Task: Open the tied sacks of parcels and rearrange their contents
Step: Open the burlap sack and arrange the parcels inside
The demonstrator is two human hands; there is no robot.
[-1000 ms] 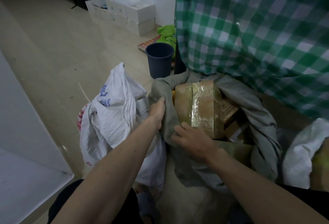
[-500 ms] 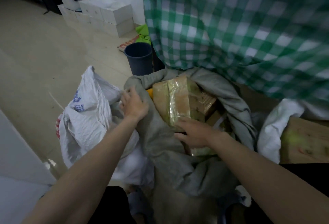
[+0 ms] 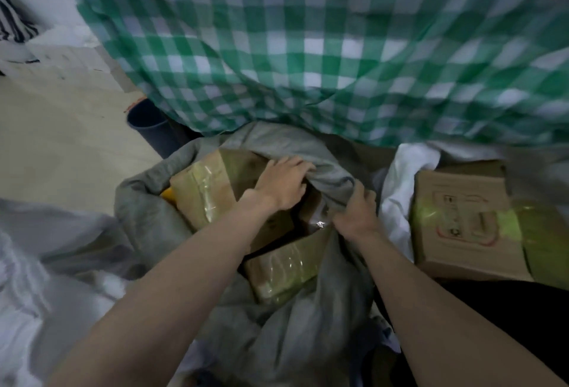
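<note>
Head view looks down over both bare forearms into a grey sack (image 3: 147, 220) whose mouth lies open between the arms. Up at the far rim, the left hand (image 3: 281, 185) has its fingers curled over a fold of the grey cloth, gripping it, with the knuckles toward the camera. Just to the right of it and a little nearer, the right hand (image 3: 357, 212) clutches the same bunched rim from the other side, fingers wrapped into the fabric; the two hands sit close together, with only the gathered fold between them. Under and to the left of the left hand, a taped cardboard parcel (image 3: 206, 189) stands tilted inside the sack, shiny tape running down its face. Below the left wrist, nearer the person, a second taped parcel (image 3: 283, 266) lies lower in the sack, partly covered by the forearm. Something yellow (image 3: 168, 194) peeks out left of the first parcel; what it is I cannot tell. Right of the right hand, a white sack (image 3: 403, 183) lies crumpled, touching the grey one, and beyond it sits a cardboard box (image 3: 462, 226) with printed marks and greenish tape. Beyond both hands hangs a green checked cloth (image 3: 308, 41), blurred. Far left of the hands, a dark bucket (image 3: 151, 128) stands on the pale floor (image 3: 61, 146), and more white sacking (image 3: 46, 263) fills the near left corner.
</note>
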